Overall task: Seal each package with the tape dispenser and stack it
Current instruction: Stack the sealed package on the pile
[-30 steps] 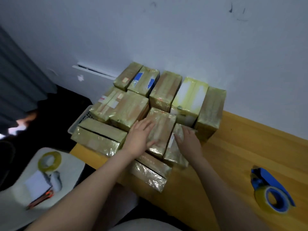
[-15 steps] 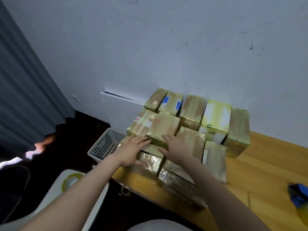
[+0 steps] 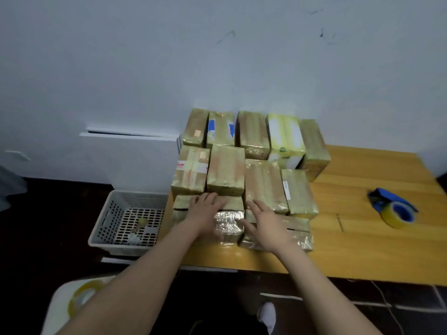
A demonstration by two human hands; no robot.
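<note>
A wooden table [image 3: 362,250] meets a white wall [image 3: 145,68], with one white basket [image 3: 106,213] on the dark floor [image 3: 48,213] off its left edge. Eleven taped packages [image 3: 226,170] crowd its left end: nine lie lengthwise toward the wall, two crosswise in front. The left hand [image 3: 205,209] and right hand [image 3: 263,221] lie flat and apart on those two. One tape dispenser [image 3: 391,209] sits near the right edge.

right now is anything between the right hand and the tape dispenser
Nothing visible does. The right hand rests flat on a front package. The tape dispenser lies off to its right, with only table top between them.
</note>
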